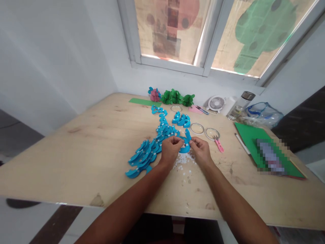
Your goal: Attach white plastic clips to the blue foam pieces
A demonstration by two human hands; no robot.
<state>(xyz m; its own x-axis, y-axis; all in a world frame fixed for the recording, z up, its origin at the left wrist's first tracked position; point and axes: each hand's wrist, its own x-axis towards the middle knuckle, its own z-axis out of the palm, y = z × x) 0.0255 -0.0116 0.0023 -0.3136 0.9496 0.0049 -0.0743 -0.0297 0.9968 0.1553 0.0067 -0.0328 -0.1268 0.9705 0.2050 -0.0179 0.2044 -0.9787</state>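
My left hand [170,148] and my right hand [200,149] meet over the wooden table [83,152], both with fingers pinched on one blue curved paper piece [186,142]. A long row of similar blue paper pieces [147,154] lies just left of my left hand and runs back toward the window. Small white paper scraps [184,161] are scattered under and in front of my hands.
Pink scissors [218,144] and two tape rings [197,128] lie right of my hands. Green sheets [250,135] and a pen [242,144] sit at the right. A small white fan [216,102], a jar [241,105], green paper decorations [177,97] and a plastic bag [265,113] stand at the back.
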